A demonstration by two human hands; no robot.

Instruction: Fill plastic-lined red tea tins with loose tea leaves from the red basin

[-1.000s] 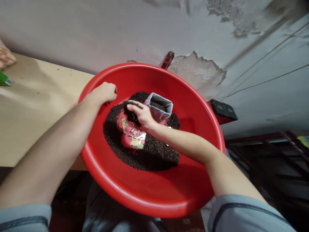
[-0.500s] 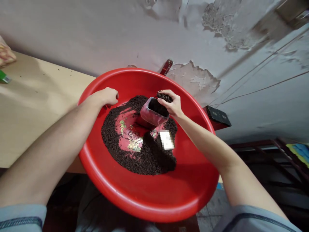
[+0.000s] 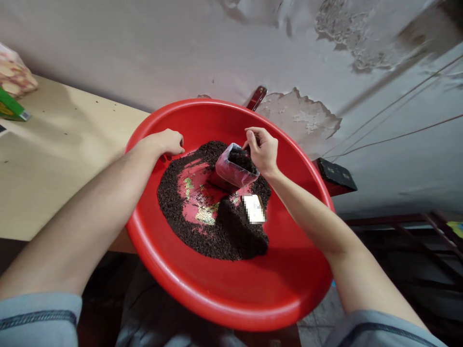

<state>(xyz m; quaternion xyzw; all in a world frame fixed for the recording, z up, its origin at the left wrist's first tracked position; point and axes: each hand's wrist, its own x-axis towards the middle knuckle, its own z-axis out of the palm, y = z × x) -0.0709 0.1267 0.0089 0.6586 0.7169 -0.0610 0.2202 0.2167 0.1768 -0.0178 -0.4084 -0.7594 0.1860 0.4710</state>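
Sits just below and beside the fingertips of the right hand (image 3: 264, 150), in the case of the box-shaped plastic bag (image 3: 231, 174), with the mouth open towards them and dark loose leaves (image 3: 195, 241) inside. Looks light to moderate in weight, thin-walled and soft at the rim, a little slick, and likely to buckle under a hard squeeze; probably best held low around the filled sides, not by the lip. Likely to crumble or scatter, as for the dry-looking leaves. Shows curled fingers and a narrow gap to the thumb on the right, over the near edge of the opening; impossible to tell from here whether pinching any leaves. Folded closed on the left hand (image 3: 170, 142), well apart from the bag, beside the inner wall of the red basin (image 3: 217, 315); impossible to tell whether gripping anything, with the fingertips hidden.
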